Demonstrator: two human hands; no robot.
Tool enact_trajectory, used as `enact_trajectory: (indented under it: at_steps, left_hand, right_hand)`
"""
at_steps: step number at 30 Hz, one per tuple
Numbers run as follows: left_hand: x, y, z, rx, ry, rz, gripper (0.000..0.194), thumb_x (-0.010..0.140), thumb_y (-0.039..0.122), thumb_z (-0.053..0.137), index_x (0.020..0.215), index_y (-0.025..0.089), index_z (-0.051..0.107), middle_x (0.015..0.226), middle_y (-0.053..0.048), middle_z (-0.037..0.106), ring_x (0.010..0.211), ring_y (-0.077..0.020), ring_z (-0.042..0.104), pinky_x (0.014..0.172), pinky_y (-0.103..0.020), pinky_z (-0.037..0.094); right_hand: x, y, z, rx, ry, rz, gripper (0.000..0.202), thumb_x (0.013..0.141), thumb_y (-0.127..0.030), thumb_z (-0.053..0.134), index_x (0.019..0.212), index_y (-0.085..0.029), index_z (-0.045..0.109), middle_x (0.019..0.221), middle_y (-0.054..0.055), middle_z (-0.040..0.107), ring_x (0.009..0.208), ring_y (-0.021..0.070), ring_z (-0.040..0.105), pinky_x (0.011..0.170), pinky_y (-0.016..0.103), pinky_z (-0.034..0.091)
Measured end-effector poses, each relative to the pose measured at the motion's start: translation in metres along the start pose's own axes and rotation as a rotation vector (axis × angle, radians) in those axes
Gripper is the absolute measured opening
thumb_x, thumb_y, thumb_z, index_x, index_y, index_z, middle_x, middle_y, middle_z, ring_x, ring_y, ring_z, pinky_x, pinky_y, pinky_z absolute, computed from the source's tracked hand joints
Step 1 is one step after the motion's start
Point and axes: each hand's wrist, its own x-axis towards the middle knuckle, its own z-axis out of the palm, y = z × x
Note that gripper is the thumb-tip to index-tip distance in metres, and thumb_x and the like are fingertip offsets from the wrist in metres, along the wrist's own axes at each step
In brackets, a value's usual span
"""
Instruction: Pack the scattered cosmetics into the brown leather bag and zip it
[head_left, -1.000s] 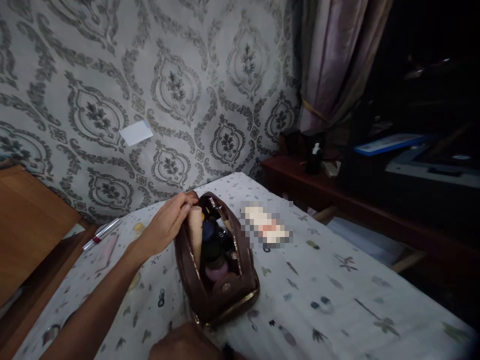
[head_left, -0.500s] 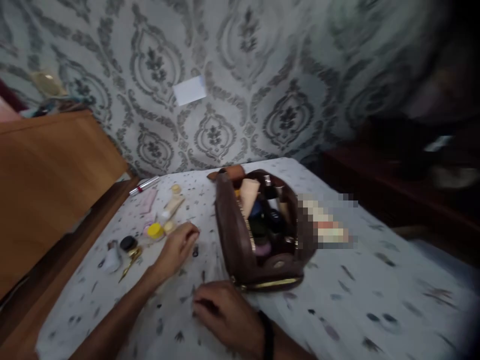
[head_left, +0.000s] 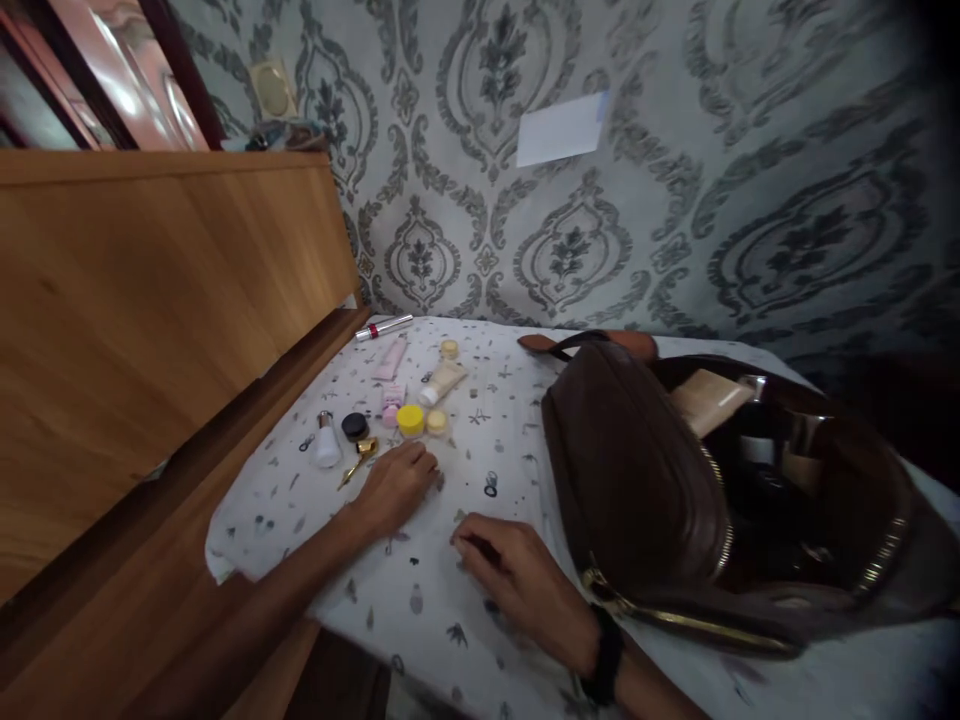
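Observation:
My left hand (head_left: 397, 485) rests on the patterned white cloth, fingers loosely curled, just below a yellow-lidded jar (head_left: 410, 421) and a small cream jar (head_left: 436, 423). To its left lie a gold item (head_left: 367, 447), a black-lidded jar (head_left: 355, 427) and a white bottle (head_left: 327, 443). My right hand (head_left: 525, 575), a black band at its wrist, lies curled on the cloth left of the open brown bag (head_left: 637, 460); nothing shows in its fingers. Inside the bag are a beige item (head_left: 709, 400) and several dark and clear containers.
Farther back lie a cream tube (head_left: 442, 382), pink tubes (head_left: 391, 360), a small round pot (head_left: 449, 349) and a silver tube (head_left: 385, 327). A wooden panel (head_left: 165, 270) borders the left side. The patterned wall (head_left: 480, 210) stands behind, with white paper (head_left: 562, 130) on it.
The view has swung left and sharpened, so the bag appears larger and farther right. Both hands stay curled on the cloth, and the small items look unmoved.

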Motion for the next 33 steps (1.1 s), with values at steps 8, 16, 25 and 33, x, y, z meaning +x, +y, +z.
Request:
enact_trajectory:
  at_steps: [8,16,25,33]
  left_hand:
    - [-0.016,-0.01,0.006,0.064,-0.008,0.003,0.013,0.098,0.018,0.048,0.094,0.017,0.061,0.093,-0.006,0.062,0.09,-0.0221,0.058,0.076,-0.034,0.048]
    - [-0.019,-0.01,0.013,-0.011,0.024,-0.016,0.012,0.097,0.016,0.048,0.099,0.018,0.06,0.097,-0.007,0.06,0.095,-0.0226,0.057,0.08,-0.034,0.049]
    - [-0.031,-0.03,-0.009,-0.065,0.127,-0.224,0.016,0.098,0.018,0.045,0.092,0.02,0.059,0.095,-0.006,0.061,0.092,-0.0218,0.059,0.08,-0.034,0.048]
    - [-0.047,-0.053,-0.012,0.105,0.077,-0.372,0.023,0.099,0.017,0.043,0.115,0.022,0.057,0.114,-0.009,0.06,0.102,-0.0238,0.059,0.075,-0.033,0.051]
  right_hand:
    - [0.044,0.004,0.023,0.166,0.084,0.045,0.024,0.09,-0.033,0.046,0.075,-0.018,0.057,0.064,0.0,0.057,0.06,0.0139,0.05,0.056,0.024,0.036]
    - [0.065,0.022,0.039,0.466,0.22,0.197,0.036,0.084,-0.053,0.057,0.077,-0.018,0.059,0.066,0.001,0.059,0.056,0.0134,0.048,0.054,0.026,0.04]
    - [0.056,0.023,0.038,0.55,0.249,0.257,0.052,0.078,-0.068,0.063,0.082,-0.016,0.064,0.068,0.003,0.061,0.055,0.013,0.049,0.051,0.026,0.039]
    - [0.055,0.024,0.039,0.563,0.246,0.25,0.055,0.078,-0.071,0.062,0.08,-0.016,0.064,0.067,0.002,0.06,0.056,0.013,0.049,0.052,0.025,0.037]
